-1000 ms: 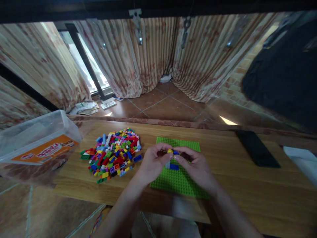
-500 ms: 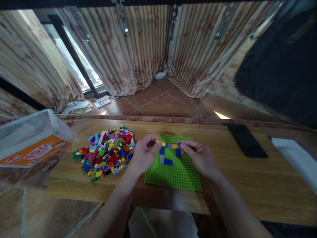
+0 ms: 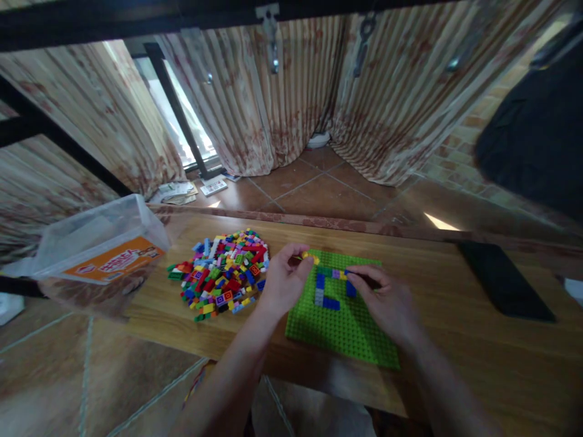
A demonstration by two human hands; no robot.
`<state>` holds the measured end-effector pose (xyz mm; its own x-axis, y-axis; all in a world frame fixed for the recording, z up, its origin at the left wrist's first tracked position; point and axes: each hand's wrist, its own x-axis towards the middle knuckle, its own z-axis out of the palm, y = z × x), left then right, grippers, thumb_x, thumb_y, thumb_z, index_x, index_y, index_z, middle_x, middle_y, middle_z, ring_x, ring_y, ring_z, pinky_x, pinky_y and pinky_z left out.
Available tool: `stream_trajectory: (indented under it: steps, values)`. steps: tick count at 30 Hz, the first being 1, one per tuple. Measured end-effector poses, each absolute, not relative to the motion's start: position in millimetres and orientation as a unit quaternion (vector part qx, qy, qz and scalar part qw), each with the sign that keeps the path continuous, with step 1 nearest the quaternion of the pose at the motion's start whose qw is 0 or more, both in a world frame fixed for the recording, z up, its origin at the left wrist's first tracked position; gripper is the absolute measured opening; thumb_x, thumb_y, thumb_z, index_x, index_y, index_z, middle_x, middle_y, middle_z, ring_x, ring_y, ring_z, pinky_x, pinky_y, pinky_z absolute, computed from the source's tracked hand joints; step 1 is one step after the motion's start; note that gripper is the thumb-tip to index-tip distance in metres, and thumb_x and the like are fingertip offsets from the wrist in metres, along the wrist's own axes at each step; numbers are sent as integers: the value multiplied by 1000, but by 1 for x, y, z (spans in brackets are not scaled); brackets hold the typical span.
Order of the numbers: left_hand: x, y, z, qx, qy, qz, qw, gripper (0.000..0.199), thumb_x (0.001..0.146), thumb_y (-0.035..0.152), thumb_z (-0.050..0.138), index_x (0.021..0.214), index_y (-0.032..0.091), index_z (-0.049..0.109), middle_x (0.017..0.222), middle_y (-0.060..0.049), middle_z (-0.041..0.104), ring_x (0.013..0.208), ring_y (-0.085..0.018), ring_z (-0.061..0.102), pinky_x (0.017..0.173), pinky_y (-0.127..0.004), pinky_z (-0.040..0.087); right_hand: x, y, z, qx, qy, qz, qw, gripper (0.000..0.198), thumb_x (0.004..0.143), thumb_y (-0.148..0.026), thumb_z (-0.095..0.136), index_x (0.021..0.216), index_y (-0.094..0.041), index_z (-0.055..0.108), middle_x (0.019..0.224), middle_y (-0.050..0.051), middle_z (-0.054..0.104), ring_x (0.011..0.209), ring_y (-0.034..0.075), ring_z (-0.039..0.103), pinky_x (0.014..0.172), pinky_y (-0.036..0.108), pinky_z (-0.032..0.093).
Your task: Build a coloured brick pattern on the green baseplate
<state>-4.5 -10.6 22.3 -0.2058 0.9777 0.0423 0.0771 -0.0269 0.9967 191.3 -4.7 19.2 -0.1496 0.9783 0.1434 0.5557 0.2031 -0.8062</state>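
My left hand (image 3: 285, 282) pinches a small yellow brick (image 3: 311, 258) over the far left corner of a green baseplate (image 3: 341, 334). My right hand (image 3: 387, 297) has its thumb and fingers closed at a blue brick at the right end of a row; its fingers partly cover it. That row includes a purple brick (image 3: 336, 274) and a yellow one. Below its left part are a blue brick (image 3: 320, 281) and a grey brick (image 3: 319, 297), with another blue brick lying along the near side. A further blue brick (image 3: 350, 289) stands beside my right fingertips.
A pile of loose coloured bricks (image 3: 223, 279) lies left of the baseplate on the wooden table (image 3: 437, 291). Farther left stands a clear plastic box (image 3: 104, 233) with an orange label. A black phone-like slab (image 3: 505, 279) lies at the right.
The camera view has turned left, so the table and its things sit farther right in the picture. Both hands stay closed at the bricks, the left on yellow, the right on blue.
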Motion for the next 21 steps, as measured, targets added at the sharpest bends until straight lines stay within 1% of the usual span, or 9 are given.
stream_trajectory:
  steps: [3,5,8,11,14,17,19,21]
  values:
    - [-6,-11,29,446,565,589,368,21,80,28,62,98,16,62,79,0,63,69,-11,56,63,-22,45,170,-11,15,-511,-729,307,336,23,89,-38,56,94,-24,73,94,4,73,85,20,68,78,33,52]
    - [-8,-12,32,436,567,609,341,20,81,28,61,97,16,63,81,-1,63,70,-11,57,65,-23,46,154,-16,11,-472,-769,296,314,21,90,-34,54,93,-24,72,91,3,72,83,19,68,76,33,52]
    - [-10,-14,34,436,567,611,338,18,82,28,60,97,17,63,80,-1,63,70,-12,57,65,-23,46,131,-22,4,-426,-821,264,272,20,90,-26,52,92,-24,72,89,4,71,79,19,67,73,33,52]
    - [-11,-17,35,441,570,596,352,18,82,27,61,97,18,64,79,-1,63,70,-12,57,64,-24,46,112,-24,-3,-410,-850,218,250,21,86,-19,50,89,-23,71,90,6,73,83,21,68,75,34,53]
    - [-13,-19,34,446,564,597,356,18,82,27,61,99,19,65,79,0,63,71,-12,58,65,-24,47,96,-25,-11,-397,-861,196,251,25,81,-14,48,90,-22,70,93,8,74,88,22,69,77,32,53]
    - [-15,-19,31,449,564,594,356,19,82,26,61,99,20,65,80,-1,64,71,-13,59,65,-24,47,87,-27,-15,-395,-857,215,252,25,77,-13,48,89,-21,70,91,8,75,84,22,70,71,30,53]
    - [-17,-19,30,452,566,586,363,19,82,23,60,99,20,64,79,-1,64,70,-13,59,64,-24,47,86,-28,-13,-398,-847,234,266,24,77,-14,48,88,-19,69,88,9,75,80,23,71,68,30,52]
    - [-19,-19,30,456,568,577,370,19,80,19,60,99,19,64,79,-1,64,69,-13,59,63,-24,47,90,-27,-9,-406,-827,252,295,23,80,-17,47,90,-18,68,87,10,75,77,22,70,67,31,52]
